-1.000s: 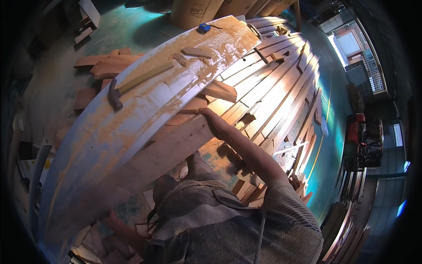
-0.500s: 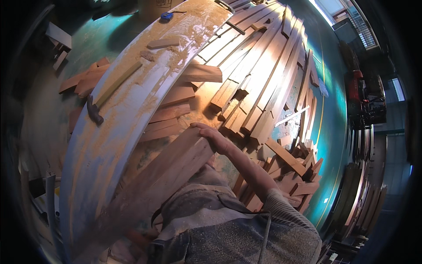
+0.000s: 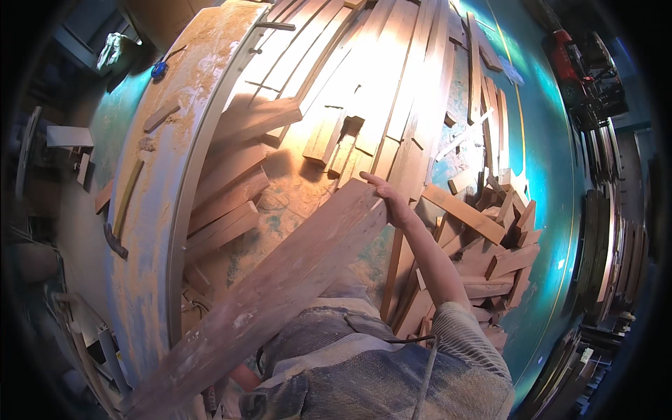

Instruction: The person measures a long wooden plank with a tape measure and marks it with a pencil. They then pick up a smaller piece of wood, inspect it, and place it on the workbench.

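A thick, long wooden beam [image 3: 273,280] slants across in front of my body, from the lower left up to the middle. My right hand [image 3: 392,199] is wrapped over its far upper end, fingers on the top edge. At the lower edge only a bit of my left arm [image 3: 245,378] shows beneath the beam; the beam hides my left hand. Left of the beam stands a long, sawdust-strewn workbench [image 3: 150,231]. On it lie a hammer [image 3: 116,241] with a yellowish handle, a small wood offcut [image 3: 161,117] and a blue tape measure [image 3: 159,70].
Long brightly lit timbers [image 3: 378,84] spread across the floor ahead. Short wood blocks [image 3: 227,189] are stacked beside the bench. A jumbled heap of offcuts [image 3: 490,259] lies to my right. Farther right are stacked boards [image 3: 598,238] and a red machine [image 3: 567,63].
My view has turned, so the bench appears farther left. The beam's upper end and my right hand have moved right and slightly up in the picture. The right hand keeps its hold.
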`<state>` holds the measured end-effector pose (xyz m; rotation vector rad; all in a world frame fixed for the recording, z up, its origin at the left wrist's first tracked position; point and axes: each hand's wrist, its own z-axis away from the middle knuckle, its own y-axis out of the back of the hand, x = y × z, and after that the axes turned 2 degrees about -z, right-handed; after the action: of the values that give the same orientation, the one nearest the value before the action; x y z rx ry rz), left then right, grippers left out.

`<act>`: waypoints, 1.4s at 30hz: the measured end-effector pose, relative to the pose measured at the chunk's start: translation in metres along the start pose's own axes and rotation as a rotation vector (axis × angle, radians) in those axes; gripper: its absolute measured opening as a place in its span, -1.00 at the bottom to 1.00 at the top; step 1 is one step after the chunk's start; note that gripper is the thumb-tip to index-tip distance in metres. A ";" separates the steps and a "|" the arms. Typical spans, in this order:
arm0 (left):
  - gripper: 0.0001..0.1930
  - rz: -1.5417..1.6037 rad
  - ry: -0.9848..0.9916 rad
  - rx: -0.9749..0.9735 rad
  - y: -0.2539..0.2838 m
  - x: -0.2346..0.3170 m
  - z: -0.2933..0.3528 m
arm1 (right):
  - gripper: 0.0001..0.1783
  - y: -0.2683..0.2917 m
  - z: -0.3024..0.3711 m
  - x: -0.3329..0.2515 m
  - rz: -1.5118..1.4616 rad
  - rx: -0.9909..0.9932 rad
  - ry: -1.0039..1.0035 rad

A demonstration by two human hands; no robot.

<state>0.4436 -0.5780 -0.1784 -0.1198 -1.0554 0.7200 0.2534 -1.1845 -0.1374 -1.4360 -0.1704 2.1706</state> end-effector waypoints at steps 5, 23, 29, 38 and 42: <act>-0.43 -0.098 0.095 0.054 0.002 -0.083 0.062 | -0.33 0.156 0.066 0.044 0.053 0.251 -0.065; -0.40 -0.541 0.833 -0.735 -0.352 -0.376 0.158 | -0.25 0.148 0.423 0.305 -1.021 1.296 0.066; -0.40 -0.643 1.042 -0.865 -0.431 -0.448 0.156 | -0.25 0.070 0.354 0.292 -1.076 1.453 -0.167; -0.38 -0.815 1.053 -0.867 -0.526 -0.476 0.026 | -0.24 -0.072 0.230 0.249 -1.229 1.484 -0.178; -0.38 -0.810 0.932 -0.922 -0.595 -0.473 -0.076 | -0.38 -0.040 0.107 0.150 -1.362 1.461 -0.070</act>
<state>0.6565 -1.2976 -0.3225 -0.6982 -0.3664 -0.5849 0.1279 -1.0576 -0.1995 -0.1340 0.3023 0.6917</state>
